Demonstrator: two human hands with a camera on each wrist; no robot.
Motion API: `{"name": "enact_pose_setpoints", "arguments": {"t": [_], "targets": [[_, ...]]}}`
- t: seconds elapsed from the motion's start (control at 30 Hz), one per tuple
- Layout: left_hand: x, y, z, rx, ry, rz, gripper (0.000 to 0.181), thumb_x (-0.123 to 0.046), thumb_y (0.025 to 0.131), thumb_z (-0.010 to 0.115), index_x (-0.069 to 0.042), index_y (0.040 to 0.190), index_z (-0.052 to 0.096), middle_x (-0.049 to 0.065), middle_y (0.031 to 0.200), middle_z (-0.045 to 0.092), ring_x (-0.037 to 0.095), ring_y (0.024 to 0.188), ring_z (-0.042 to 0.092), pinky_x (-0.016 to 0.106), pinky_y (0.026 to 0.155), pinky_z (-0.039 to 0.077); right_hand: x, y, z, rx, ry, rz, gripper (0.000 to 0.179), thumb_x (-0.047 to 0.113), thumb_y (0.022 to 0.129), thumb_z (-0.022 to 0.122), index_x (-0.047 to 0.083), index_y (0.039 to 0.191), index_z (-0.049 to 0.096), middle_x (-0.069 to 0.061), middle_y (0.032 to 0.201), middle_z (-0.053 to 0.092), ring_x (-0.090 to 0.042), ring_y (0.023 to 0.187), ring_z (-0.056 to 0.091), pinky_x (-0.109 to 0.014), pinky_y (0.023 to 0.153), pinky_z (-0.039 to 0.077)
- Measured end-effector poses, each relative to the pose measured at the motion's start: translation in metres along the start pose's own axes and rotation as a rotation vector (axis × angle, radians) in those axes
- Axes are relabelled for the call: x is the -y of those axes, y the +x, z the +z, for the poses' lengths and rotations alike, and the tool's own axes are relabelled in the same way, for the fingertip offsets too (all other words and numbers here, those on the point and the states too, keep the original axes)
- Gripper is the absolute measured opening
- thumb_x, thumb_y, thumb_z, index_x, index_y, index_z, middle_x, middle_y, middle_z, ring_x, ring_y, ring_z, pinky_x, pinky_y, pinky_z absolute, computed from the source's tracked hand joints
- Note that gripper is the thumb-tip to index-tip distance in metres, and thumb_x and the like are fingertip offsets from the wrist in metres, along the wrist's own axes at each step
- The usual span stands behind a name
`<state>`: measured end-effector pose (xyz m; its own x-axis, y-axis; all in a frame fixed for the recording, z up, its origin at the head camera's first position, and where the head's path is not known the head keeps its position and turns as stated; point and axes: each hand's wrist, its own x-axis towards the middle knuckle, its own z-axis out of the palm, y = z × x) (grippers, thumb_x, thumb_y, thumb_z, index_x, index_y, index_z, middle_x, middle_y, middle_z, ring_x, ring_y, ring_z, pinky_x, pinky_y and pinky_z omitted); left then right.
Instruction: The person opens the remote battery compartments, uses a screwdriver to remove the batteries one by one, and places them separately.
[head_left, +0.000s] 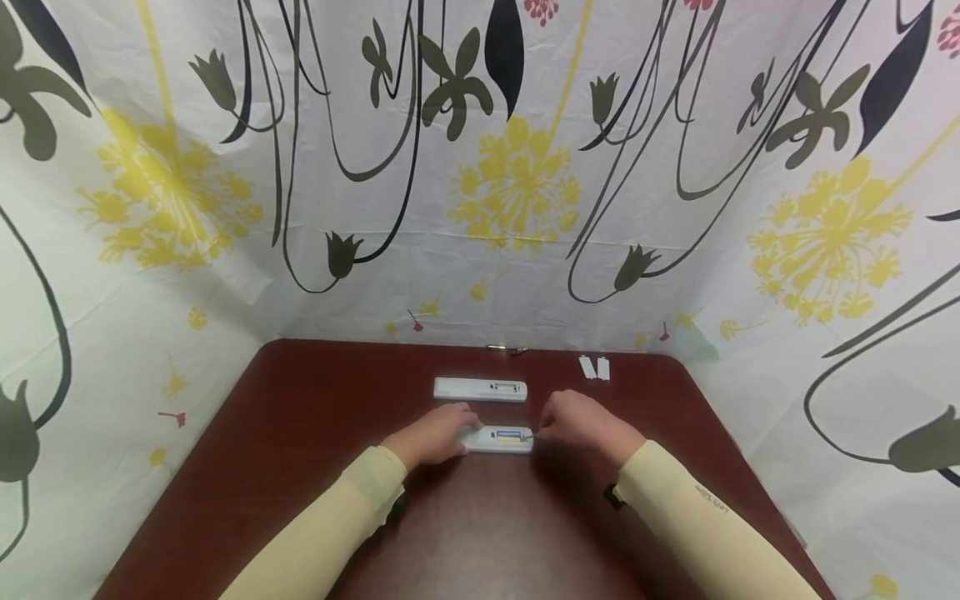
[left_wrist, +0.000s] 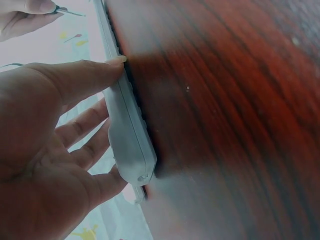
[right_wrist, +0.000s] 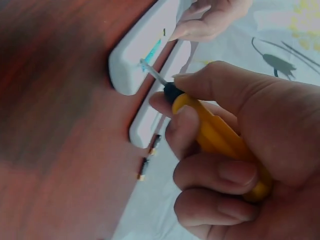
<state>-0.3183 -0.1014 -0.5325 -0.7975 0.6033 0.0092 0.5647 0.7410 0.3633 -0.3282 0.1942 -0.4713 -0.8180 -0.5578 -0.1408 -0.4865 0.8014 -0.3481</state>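
Note:
A white remote control [head_left: 476, 442] lies on the table, its battery bay uncovered with blue and yellow showing inside. My left hand [head_left: 438, 433] holds its left part, thumb along the near edge and fingers on the far side, as the left wrist view shows the thumb [left_wrist: 95, 77]. In my right hand [head_left: 581, 425] is a screwdriver [right_wrist: 215, 130] with a yellow handle and black collar. Its metal tip touches or hovers at the right end of the bay; which one, I cannot tell. The right-hand fingers curl round the handle [right_wrist: 225, 140].
Behind lies a second white remote control [head_left: 465, 388], its bay also uncovered. Two batteries, one [head_left: 497, 347] left of the other [head_left: 519, 351], lie at the table's back edge. Two small white covers [head_left: 587, 367] sit at the back right. Patterned sheets [head_left: 517, 292] surround the table [head_left: 300, 417].

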Motion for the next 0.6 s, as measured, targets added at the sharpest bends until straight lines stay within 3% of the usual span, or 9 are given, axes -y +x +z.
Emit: {"name": "enact_pose_setpoints", "arguments": {"t": [0.2, 0.43, 0.6], "targets": [[0.002, 0.0, 0.001, 0.003, -0.015, -0.008, 0.038, -0.013, 0.098, 0.086, -0.011, 0.134, 0.075, 0.005, 0.131, 0.068, 0.023, 0.125, 0.063, 0.042, 0.112, 0.052, 0.014, 0.015, -0.011, 0.034, -0.101, -0.006, 0.023, 0.014, 0.093, 0.083, 0.018, 0.07, 0.078, 0.013, 0.056, 0.055, -0.011, 0.056, 0.045, -0.033, 0.055, 0.041], [0.004, 0.001, 0.002, -0.007, -0.001, 0.025, 0.039, -0.012, 0.096, 0.088, -0.01, 0.133, 0.075, 0.006, 0.129, 0.068, 0.025, 0.125, 0.064, 0.042, 0.112, 0.052, 0.027, 0.028, -0.014, 0.063, -0.22, 0.005, 0.016, 0.011, 0.092, 0.079, 0.02, 0.082, 0.071, 0.007, 0.075, 0.065, -0.016, 0.067, 0.05, -0.037, 0.066, 0.047], [0.005, 0.001, 0.002, -0.008, -0.008, 0.032, 0.039, -0.012, 0.095, 0.089, -0.009, 0.132, 0.076, 0.006, 0.128, 0.069, 0.025, 0.124, 0.065, 0.042, 0.112, 0.052, 0.035, 0.036, -0.015, 0.08, -0.272, 0.045, 0.016, 0.015, 0.093, 0.082, 0.018, 0.082, 0.071, 0.006, 0.074, 0.066, -0.016, 0.067, 0.054, -0.037, 0.067, 0.05]]}}
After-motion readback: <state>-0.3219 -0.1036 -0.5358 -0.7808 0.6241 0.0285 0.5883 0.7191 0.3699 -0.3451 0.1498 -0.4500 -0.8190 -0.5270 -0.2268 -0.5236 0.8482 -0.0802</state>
